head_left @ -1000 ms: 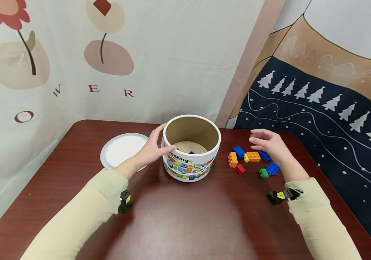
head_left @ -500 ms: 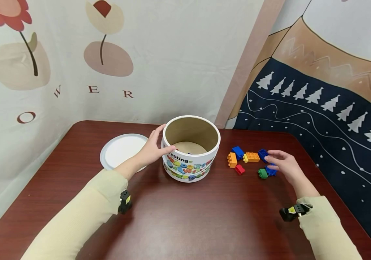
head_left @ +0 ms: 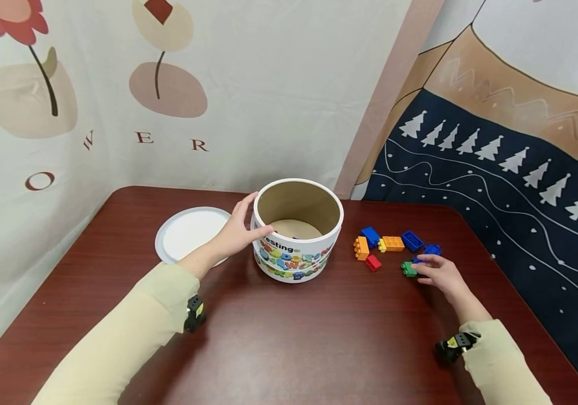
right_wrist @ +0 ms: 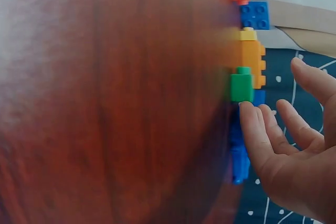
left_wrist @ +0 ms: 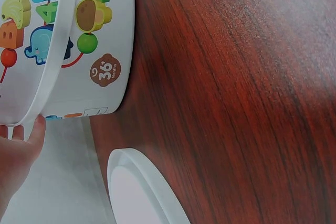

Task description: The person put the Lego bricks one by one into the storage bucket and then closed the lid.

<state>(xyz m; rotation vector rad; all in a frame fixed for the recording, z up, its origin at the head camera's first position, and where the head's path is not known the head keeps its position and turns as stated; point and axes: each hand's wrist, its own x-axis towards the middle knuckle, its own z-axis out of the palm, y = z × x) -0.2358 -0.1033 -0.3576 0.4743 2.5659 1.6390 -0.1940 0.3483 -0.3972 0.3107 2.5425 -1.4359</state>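
My left hand (head_left: 233, 233) rests at the left side of a white toy bucket (head_left: 294, 261), its thumb along the front rim and its fingers at the back left rim. In the left wrist view, straight fingers (left_wrist: 38, 132) touch the bucket's rim (left_wrist: 52, 66). A little red and blue shows inside the bucket. My right hand (head_left: 440, 275) is spread low over the bricks, fingertips right at a green toy brick (head_left: 408, 269). A blue brick (head_left: 432, 249) lies just behind the fingers; more blue is partly hidden under them. The right wrist view shows the green brick (right_wrist: 241, 87) close to the thumb.
A white round lid (head_left: 195, 230) lies left of the bucket. Between bucket and right hand lie a red brick (head_left: 373, 262), orange bricks (head_left: 362, 248) and more blue bricks (head_left: 412, 241). The brown table (head_left: 289, 337) meets hanging printed cloths at its back and right edges.
My right hand has come down and toward me, from above the bricks to the green brick. A blue brick near it now shows farther back and right. The left hand stays on the bucket.
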